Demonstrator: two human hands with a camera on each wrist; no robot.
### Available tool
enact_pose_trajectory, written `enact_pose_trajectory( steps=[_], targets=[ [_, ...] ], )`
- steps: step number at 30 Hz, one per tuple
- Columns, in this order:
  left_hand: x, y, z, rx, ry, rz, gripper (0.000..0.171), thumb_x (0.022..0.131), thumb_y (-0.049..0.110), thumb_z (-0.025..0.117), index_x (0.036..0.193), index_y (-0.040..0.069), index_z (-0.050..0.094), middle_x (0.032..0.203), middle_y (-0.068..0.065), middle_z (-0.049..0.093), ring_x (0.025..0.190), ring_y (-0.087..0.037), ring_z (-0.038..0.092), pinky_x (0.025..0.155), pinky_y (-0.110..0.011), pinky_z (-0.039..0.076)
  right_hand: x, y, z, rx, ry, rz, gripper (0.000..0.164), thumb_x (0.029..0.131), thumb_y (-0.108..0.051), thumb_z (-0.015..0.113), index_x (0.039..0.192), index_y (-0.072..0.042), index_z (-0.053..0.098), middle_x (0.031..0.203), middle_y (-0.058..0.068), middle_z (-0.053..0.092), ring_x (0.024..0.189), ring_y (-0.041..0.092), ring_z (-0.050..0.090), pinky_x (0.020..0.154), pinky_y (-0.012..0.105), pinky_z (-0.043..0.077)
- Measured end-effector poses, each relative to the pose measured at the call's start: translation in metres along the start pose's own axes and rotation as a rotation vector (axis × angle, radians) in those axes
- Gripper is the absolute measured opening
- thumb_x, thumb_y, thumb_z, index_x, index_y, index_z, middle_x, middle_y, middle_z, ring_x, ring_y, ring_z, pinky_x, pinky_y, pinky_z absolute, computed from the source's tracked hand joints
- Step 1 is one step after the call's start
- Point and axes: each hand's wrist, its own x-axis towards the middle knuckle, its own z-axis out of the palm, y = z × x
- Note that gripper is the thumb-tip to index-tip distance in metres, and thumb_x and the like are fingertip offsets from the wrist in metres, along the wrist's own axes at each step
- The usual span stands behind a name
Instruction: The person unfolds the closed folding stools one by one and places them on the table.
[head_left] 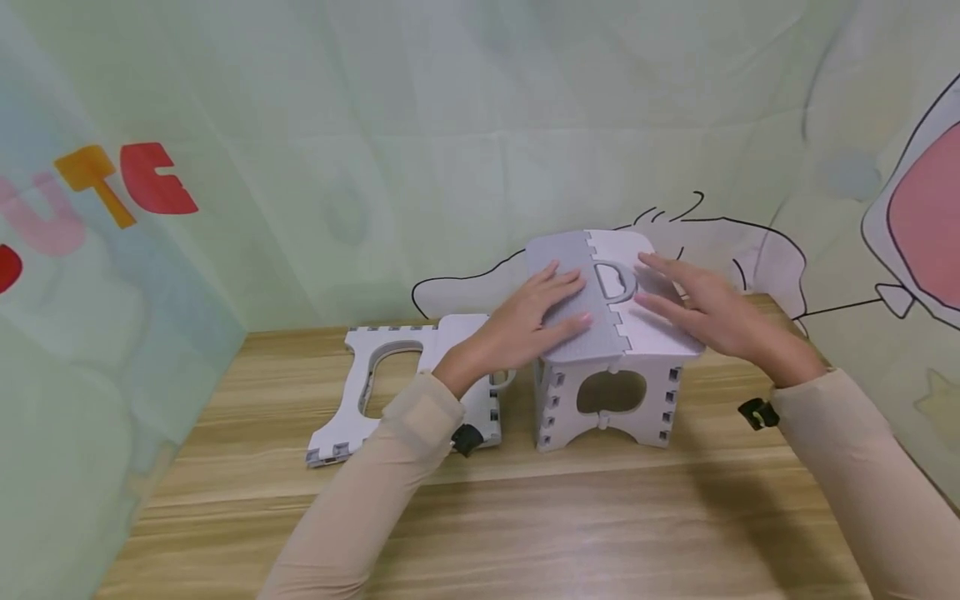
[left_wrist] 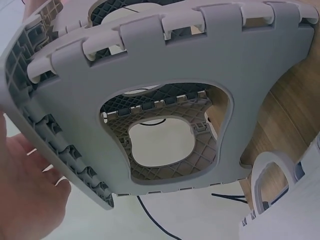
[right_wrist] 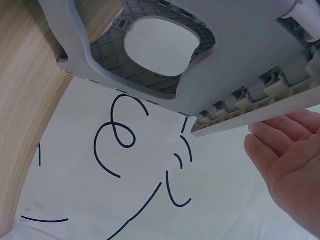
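Observation:
An unfolded folding step stool (head_left: 562, 250) stands upright, its top half grey and half white, with a D-shaped handle in the middle. My left hand (head_left: 525, 321) rests on the grey half, fingers extended and spread. Over the white half lies my right hand (head_left: 705, 308), fingers nearly straight, fingertips close to the handle. In the left wrist view the stool's side panel (left_wrist: 200, 55) shows a large cut-out, with my hand beyond the top's edge. The right wrist view shows my right hand (right_wrist: 290, 165) at the top's rim.
A second stool (head_left: 457, 329), folded flat, lies on the wooden table (head_left: 570, 533) just left of the standing one. Behind both hangs a pale green curtain (head_left: 450, 167) with printed letters and line drawings. A dark band sits at each wrist.

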Motion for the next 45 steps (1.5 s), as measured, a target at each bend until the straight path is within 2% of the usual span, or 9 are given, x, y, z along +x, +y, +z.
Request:
enact_pose_trajectory(
  steps=[8,15,19,24,26,29,32,38,45],
  targets=[
    [-0.011,-0.003,-0.005,-0.028,0.026,0.025,0.065,0.102,0.047,0.049,0.156,0.013,0.035,0.162,0.001,0.027,0.152,-0.018,0.009,0.121,-0.043,0.011,-0.01,-0.015,0.001,0.012,0.066,-0.063,0.061,0.103,-0.039,0.055,0.154,-0.011,0.039,0.154,0.019,0.04,0.14,0.038,0.037,0.109,0.064,0.03],
    [-0.028,-0.006,-0.01,-0.038,0.072,0.048,0.064,0.103,0.043,0.051,0.156,0.013,0.034,0.162,-0.001,0.029,0.151,-0.021,0.015,0.121,-0.046,0.016,-0.025,-0.038,0.008,-0.047,0.091,-0.141,0.06,0.103,-0.037,0.057,0.154,-0.012,0.039,0.152,0.017,0.042,0.139,0.038,0.039,0.109,0.063,0.033],
    [-0.039,-0.008,-0.014,-0.042,0.075,0.049,0.064,0.103,0.043,0.051,0.157,0.014,0.033,0.162,0.0,0.027,0.151,-0.016,0.012,0.121,-0.048,0.015,-0.032,-0.047,0.017,-0.095,0.19,-0.247,0.057,0.1,-0.025,0.064,0.151,-0.01,0.043,0.148,0.016,0.049,0.132,0.037,0.049,0.102,0.061,0.042],
    [-0.052,-0.011,-0.019,-0.031,0.068,0.029,0.067,0.103,0.051,0.046,0.158,0.017,0.03,0.164,0.002,0.023,0.15,-0.012,0.009,0.12,-0.051,0.015,-0.039,-0.056,0.029,-0.116,0.318,-0.394,0.057,0.093,-0.011,0.071,0.145,-0.006,0.05,0.145,0.014,0.053,0.126,0.033,0.055,0.095,0.053,0.049],
    [-0.056,-0.012,-0.02,-0.02,0.064,0.021,0.068,0.103,0.055,0.044,0.159,0.019,0.029,0.164,0.002,0.021,0.15,-0.011,0.008,0.12,-0.051,0.015,-0.041,-0.06,0.034,-0.109,0.349,-0.442,0.053,0.094,-0.014,0.07,0.144,-0.006,0.052,0.145,0.012,0.054,0.127,0.032,0.055,0.099,0.045,0.049],
    [-0.062,-0.013,-0.021,-0.002,0.065,0.024,0.07,0.102,0.058,0.042,0.159,0.02,0.027,0.165,0.001,0.019,0.151,-0.013,0.008,0.119,-0.052,0.014,-0.043,-0.066,0.04,-0.077,0.382,-0.524,0.047,0.102,-0.028,0.061,0.141,-0.004,0.054,0.145,0.012,0.053,0.131,0.031,0.052,0.107,0.032,0.042],
    [-0.069,-0.014,-0.023,0.027,0.066,0.014,0.074,0.101,0.062,0.041,0.159,0.019,0.027,0.164,0.001,0.02,0.151,-0.016,0.009,0.119,-0.055,0.014,-0.045,-0.074,0.047,-0.038,0.394,-0.597,0.052,0.106,-0.04,0.047,0.138,0.0,0.055,0.144,0.014,0.053,0.133,0.032,0.049,0.113,0.025,0.033],
    [-0.089,-0.02,-0.03,0.068,0.105,-0.019,0.071,0.1,0.055,0.05,0.158,0.019,0.03,0.163,-0.002,0.023,0.151,-0.02,0.012,0.118,-0.057,0.016,-0.051,-0.094,0.066,-0.023,0.361,-0.699,0.05,0.107,-0.035,0.046,0.138,0.003,0.054,0.142,0.016,0.055,0.13,0.031,0.052,0.112,0.029,0.036],
    [-0.112,-0.03,-0.035,0.085,0.122,-0.084,0.07,0.1,0.052,0.052,0.159,0.023,0.027,0.164,0.003,0.021,0.151,-0.02,0.011,0.116,-0.06,0.02,-0.057,-0.105,0.092,0.01,0.212,-0.687,0.049,0.107,-0.034,0.046,0.145,-0.004,0.048,0.146,0.01,0.051,0.129,0.021,0.053,0.097,0.024,0.049]
  ],
)
